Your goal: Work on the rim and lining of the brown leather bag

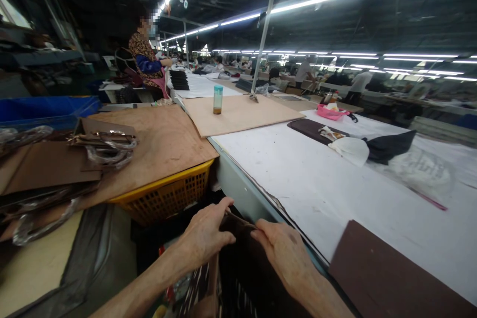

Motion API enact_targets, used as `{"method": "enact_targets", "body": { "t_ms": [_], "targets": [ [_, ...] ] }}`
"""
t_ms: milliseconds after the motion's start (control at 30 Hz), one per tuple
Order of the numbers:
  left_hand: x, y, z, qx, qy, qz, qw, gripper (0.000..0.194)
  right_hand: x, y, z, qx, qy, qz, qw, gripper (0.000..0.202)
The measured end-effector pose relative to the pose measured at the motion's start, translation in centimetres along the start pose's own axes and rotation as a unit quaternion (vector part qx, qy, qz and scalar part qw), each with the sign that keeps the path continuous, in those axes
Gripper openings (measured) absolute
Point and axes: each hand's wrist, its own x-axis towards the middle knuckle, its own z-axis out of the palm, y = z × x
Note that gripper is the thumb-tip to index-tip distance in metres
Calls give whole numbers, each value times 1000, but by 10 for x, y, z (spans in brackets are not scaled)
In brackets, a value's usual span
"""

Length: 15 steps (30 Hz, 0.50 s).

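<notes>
My left hand [206,231] is at the left end of a dark brown leather-like piece [242,253], its thumb apart from the fingers and its fingertips curled over the top edge. At the same edge, farther right, my right hand [281,246] pinches the piece between thumb and fingers. The piece hangs down in front of me, low beside the white-topped table [276,169]. Its lower part is dark, and I cannot make out its full shape. A flat brown panel [387,268] lies on the table to the right of my right hand.
Brown bags [55,164] with plastic-wrapped handles lie at left on a brown board [167,134] above a yellow basket [167,194]. A blue bin [48,112] is behind. A bottle [217,99], pink basket [331,112] and plastic bag [421,171] stand farther off. A co-worker [147,62] is beyond.
</notes>
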Motion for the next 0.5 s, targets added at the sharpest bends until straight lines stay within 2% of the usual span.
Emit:
{"method": "enact_targets", "body": {
  "t_ms": [167, 333, 500],
  "targets": [
    [4, -4, 6, 16, 22, 26, 999, 44, 1, -8, 1, -8, 34, -41, 999, 12],
    [6, -8, 11, 9, 50, 53, 997, 39, 6, -9, 12, -46, 74, -81, 993, 9],
    [6, -9, 2, -52, 21, 57, 997, 41, 10, 4, 21, -42, 107, -109, 987, 14]
  ]
}}
